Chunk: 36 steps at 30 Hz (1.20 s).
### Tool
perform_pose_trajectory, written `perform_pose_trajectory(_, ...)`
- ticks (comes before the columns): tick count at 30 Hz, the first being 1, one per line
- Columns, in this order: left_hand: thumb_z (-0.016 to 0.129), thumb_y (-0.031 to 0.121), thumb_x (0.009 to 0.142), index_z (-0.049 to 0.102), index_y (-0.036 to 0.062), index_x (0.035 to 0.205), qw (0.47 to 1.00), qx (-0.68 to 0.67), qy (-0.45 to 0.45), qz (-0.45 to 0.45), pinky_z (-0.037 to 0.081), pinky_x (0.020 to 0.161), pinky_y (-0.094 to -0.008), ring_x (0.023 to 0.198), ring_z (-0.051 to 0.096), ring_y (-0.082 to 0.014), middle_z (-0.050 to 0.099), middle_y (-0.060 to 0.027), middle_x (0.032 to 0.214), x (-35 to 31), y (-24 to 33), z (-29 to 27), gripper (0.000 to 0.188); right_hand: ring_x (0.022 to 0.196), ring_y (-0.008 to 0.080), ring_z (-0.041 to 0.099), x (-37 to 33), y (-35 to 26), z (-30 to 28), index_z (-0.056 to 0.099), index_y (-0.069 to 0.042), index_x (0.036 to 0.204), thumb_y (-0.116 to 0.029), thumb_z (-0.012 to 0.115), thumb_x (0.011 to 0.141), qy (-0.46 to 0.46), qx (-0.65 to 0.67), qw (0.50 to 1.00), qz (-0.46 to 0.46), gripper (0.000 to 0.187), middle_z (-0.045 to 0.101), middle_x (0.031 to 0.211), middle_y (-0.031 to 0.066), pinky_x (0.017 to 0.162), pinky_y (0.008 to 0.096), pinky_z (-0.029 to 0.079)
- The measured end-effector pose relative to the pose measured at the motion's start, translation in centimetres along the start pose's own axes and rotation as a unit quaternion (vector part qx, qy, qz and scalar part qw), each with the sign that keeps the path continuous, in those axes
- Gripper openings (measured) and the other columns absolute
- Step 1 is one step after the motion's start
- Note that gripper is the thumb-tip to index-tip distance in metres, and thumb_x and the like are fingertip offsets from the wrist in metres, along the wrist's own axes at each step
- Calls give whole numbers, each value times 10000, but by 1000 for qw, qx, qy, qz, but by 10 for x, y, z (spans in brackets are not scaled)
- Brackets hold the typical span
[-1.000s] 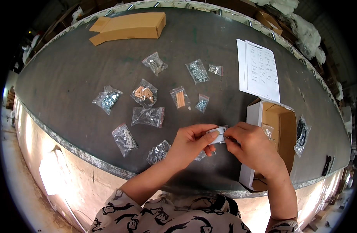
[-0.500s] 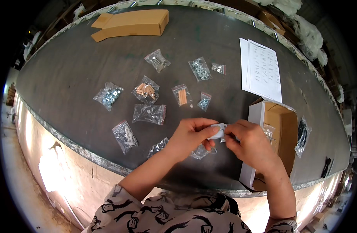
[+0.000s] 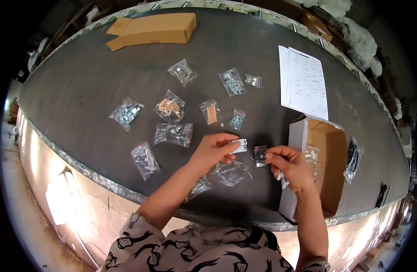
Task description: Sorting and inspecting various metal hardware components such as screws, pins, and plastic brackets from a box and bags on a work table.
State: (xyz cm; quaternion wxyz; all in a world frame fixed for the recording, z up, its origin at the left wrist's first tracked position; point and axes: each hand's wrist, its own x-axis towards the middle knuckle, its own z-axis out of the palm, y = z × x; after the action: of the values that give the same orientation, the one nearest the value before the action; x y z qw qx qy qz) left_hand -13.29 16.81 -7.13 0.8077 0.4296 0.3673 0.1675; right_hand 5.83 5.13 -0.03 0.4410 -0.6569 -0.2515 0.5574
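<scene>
My left hand is closed on small flat white plastic pieces, pinched between thumb and fingers. To its right, my right hand has its lower fingers curled round another white piece, partly hidden. Its thumb and forefinger come together at the edge of a small clear zip bag with small metal bits; whether they pinch the bag or only sit beside it, I cannot tell. Below my left hand lie a crumpled clear bag and another bag of hardware, partly behind my forearm.
Several clear hardware bags lie on the dark table, including wooden dowels, screws and round metal fittings. An open carton stands right, below printed sheets. A flattened-looking brown box lies far left.
My hands have moved apart: the left slightly left and up with white pieces, the right down with a white piece in its fingers. The small zip bag now shows between them.
</scene>
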Motion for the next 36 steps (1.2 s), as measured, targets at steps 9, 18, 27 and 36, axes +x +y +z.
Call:
perform_pose_trajectory(9, 673, 171, 815, 621, 0, 1028, 963, 264, 45, 38, 449, 469, -206, 579, 578, -75, 630, -45, 758, 9, -4, 4, 278, 519, 64, 507, -9, 28, 9, 653, 17, 926, -125, 675, 818, 29, -5, 999, 22, 180, 619, 727, 31, 467, 190, 380)
perform_pose_trajectory(18, 719, 200, 764, 668, 33, 934, 848, 460, 140, 220, 466, 543, -245, 616, 588, -121, 574, -60, 723, 1, -17, 0, 244, 516, 82, 513, -20, 28, 2, 646, -13, 920, -131, 672, 825, 58, 190, 979, 34, 154, 623, 770, 53, 438, 209, 390)
perform_pose_trajectory(27, 606, 257, 884, 647, -20, 844, 992, 114, 44, -18, 393, 446, -197, 529, 527, -64, 583, -32, 741, -70, -3, 31, 283, 511, 56, 502, -56, 41, 27, 658, -1, 905, -102, 689, 812, 13, 135, 991, 17, 141, 605, 684, 12, 463, 188, 404)
perform_pose_trajectory(36, 552, 346, 909, 581, -34, 890, 980, -141, -92, -106, 368, 474, -191, 567, 501, -91, 576, -57, 784, -125, -27, 59, 381, 592, 60, 527, -86, 55, 31, 687, -43, 925, -59, 682, 805, -124, 42, 985, -109, 122, 615, 828, 43, 505, 185, 408)
